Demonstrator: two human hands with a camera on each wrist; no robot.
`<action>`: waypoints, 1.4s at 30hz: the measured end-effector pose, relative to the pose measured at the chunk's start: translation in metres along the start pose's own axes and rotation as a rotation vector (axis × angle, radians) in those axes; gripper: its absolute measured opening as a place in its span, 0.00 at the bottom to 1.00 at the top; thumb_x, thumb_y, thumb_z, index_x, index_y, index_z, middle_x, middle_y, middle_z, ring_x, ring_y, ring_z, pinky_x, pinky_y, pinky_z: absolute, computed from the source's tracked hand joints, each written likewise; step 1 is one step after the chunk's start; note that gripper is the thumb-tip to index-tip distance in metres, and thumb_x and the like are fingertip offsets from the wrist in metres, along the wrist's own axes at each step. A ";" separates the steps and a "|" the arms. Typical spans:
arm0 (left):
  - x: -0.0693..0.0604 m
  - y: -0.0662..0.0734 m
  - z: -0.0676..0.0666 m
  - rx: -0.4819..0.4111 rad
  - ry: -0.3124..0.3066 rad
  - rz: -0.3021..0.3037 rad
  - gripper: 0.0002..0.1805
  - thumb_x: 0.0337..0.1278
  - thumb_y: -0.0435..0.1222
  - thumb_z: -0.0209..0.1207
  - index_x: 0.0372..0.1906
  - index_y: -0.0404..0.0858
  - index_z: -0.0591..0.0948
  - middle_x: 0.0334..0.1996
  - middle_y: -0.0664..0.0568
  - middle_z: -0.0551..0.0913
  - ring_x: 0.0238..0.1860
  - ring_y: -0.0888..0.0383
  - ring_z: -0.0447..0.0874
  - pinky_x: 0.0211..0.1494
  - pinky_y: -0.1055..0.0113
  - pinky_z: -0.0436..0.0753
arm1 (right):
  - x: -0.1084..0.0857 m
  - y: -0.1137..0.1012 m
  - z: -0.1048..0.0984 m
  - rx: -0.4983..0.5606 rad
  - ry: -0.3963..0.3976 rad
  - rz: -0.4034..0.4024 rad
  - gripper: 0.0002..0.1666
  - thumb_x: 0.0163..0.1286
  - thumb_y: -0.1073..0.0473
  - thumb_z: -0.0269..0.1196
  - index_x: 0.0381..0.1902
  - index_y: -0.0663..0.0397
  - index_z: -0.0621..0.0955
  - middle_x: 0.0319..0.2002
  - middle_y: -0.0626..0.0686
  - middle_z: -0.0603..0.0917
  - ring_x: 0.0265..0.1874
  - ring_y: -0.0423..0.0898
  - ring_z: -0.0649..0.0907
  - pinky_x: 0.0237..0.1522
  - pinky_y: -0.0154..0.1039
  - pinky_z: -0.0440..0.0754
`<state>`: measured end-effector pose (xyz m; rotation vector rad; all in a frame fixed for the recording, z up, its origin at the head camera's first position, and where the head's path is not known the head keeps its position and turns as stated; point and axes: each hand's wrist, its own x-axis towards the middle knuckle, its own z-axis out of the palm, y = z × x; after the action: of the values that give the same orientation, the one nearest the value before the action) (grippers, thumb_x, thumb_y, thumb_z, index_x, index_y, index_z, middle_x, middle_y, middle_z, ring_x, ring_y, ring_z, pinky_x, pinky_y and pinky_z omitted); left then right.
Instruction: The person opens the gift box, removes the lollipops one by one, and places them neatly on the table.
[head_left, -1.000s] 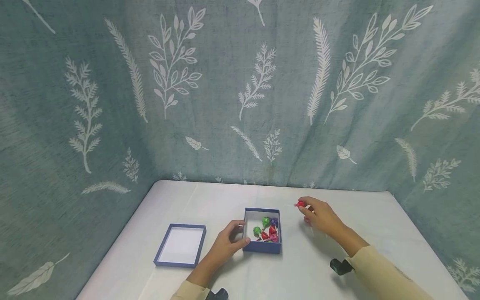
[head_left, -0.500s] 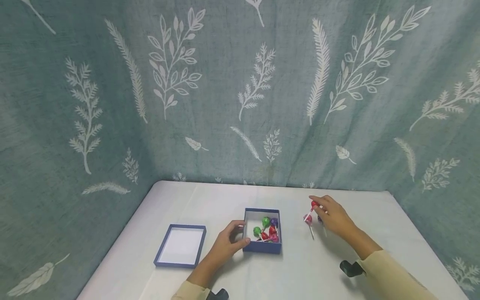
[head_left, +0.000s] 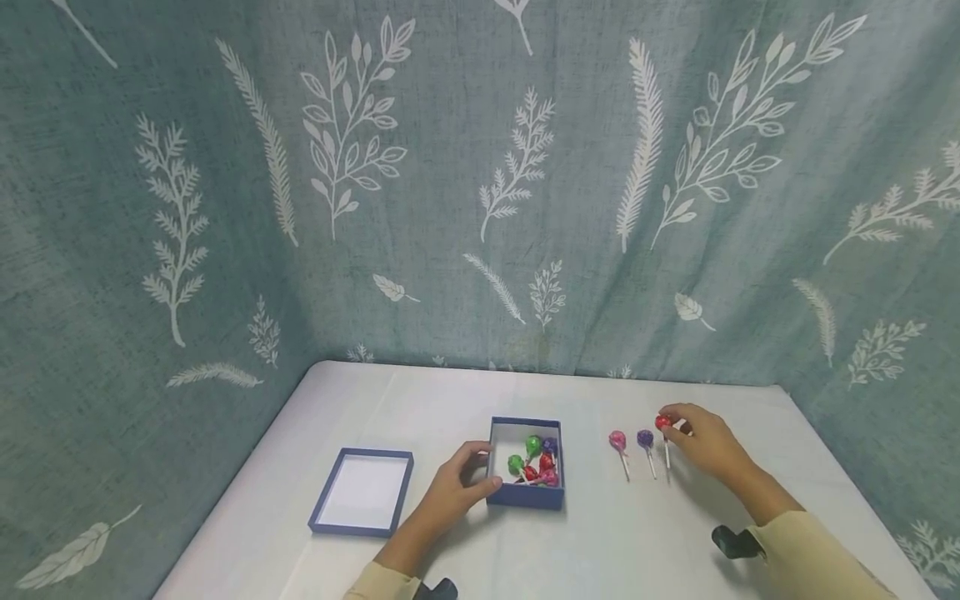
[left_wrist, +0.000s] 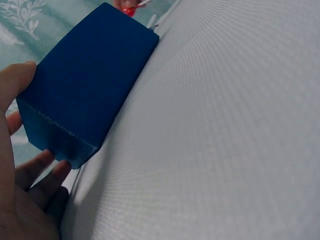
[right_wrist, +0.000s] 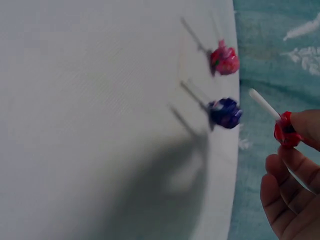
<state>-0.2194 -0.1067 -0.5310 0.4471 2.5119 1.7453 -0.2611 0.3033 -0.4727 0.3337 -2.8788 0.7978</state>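
Observation:
My right hand [head_left: 706, 441] pinches a red lollipop [head_left: 663, 422] by its wrapped head, the white stick pointing toward me. In the right wrist view the lollipop [right_wrist: 287, 131] sits between thumb and fingertips, raised off the table. To its left lie a purple lollipop [head_left: 645, 438] and a pink lollipop [head_left: 617, 440], side by side with their sticks toward me. My left hand [head_left: 456, 485] holds the left side of an open blue box [head_left: 525, 496], thumb at the near corner and fingers along the side. Several green, red, pink and purple lollipops [head_left: 532, 446] lie inside.
A blue-rimmed box lid [head_left: 361, 490] with a white inside lies left of my left hand. The white table [head_left: 600, 542] ends at the back against a green leaf-patterned curtain [head_left: 450, 183], which also hangs at both sides.
My right hand has carried the red lollipop rightward, past the pink and purple ones, and its stick has swung from pointing left to pointing toward me. My left hand stays on the box.

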 end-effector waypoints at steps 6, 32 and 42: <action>-0.004 0.022 -0.003 0.003 -0.016 0.005 0.26 0.59 0.39 0.65 0.62 0.40 0.73 0.63 0.38 0.73 0.65 0.40 0.69 0.70 0.41 0.60 | 0.000 0.021 0.008 -0.041 -0.019 0.037 0.20 0.68 0.59 0.62 0.56 0.62 0.79 0.46 0.58 0.82 0.38 0.52 0.80 0.37 0.51 0.81; 0.005 -0.017 0.001 0.004 -0.002 0.010 0.28 0.58 0.45 0.66 0.62 0.47 0.73 0.61 0.49 0.76 0.65 0.47 0.70 0.70 0.43 0.59 | 0.004 0.035 0.022 -0.021 -0.178 0.173 0.24 0.66 0.59 0.64 0.57 0.64 0.76 0.46 0.62 0.81 0.44 0.60 0.81 0.46 0.60 0.79; -0.006 0.016 -0.004 -0.002 -0.019 0.006 0.28 0.58 0.41 0.65 0.62 0.39 0.72 0.61 0.38 0.74 0.65 0.40 0.69 0.70 0.42 0.59 | 0.007 0.038 0.021 -0.013 -0.195 0.203 0.24 0.65 0.59 0.65 0.57 0.63 0.76 0.45 0.61 0.81 0.46 0.61 0.80 0.48 0.61 0.78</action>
<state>-0.2115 -0.1068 -0.5154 0.4701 2.4977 1.7375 -0.2786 0.3227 -0.5079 0.1241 -3.1377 0.8187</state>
